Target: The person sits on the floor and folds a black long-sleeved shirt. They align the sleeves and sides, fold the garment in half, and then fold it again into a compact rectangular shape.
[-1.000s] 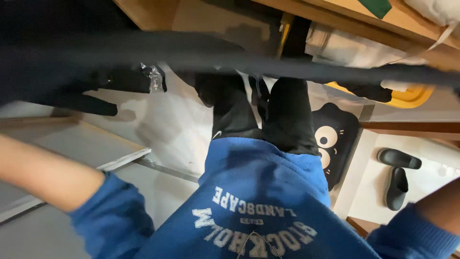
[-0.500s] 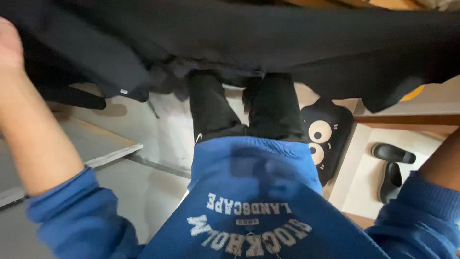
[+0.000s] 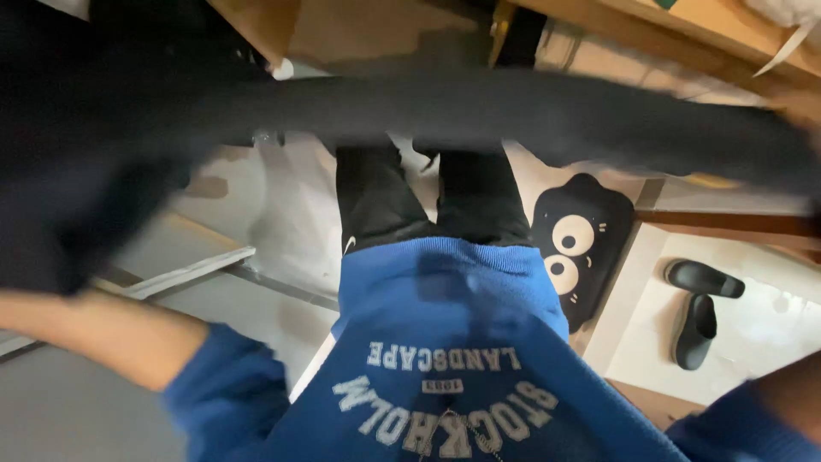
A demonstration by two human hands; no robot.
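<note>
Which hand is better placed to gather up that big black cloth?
Probably the left: the left forearm runs up under the thick bunched end of the black garment, where most cloth hangs. The right arm barely shows at the frame's edge.

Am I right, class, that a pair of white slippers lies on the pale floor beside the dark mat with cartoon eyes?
Not quite: the slippers are black, not white. The head view shows them on the pale floor beside the dark mat with cartoon eyes.

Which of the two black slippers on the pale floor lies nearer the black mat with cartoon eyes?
The lower slipper, standing roughly lengthwise in the picture, lies nearer the mat. The upper slipper lies crosswise, reaching further right, away from it.
</note>
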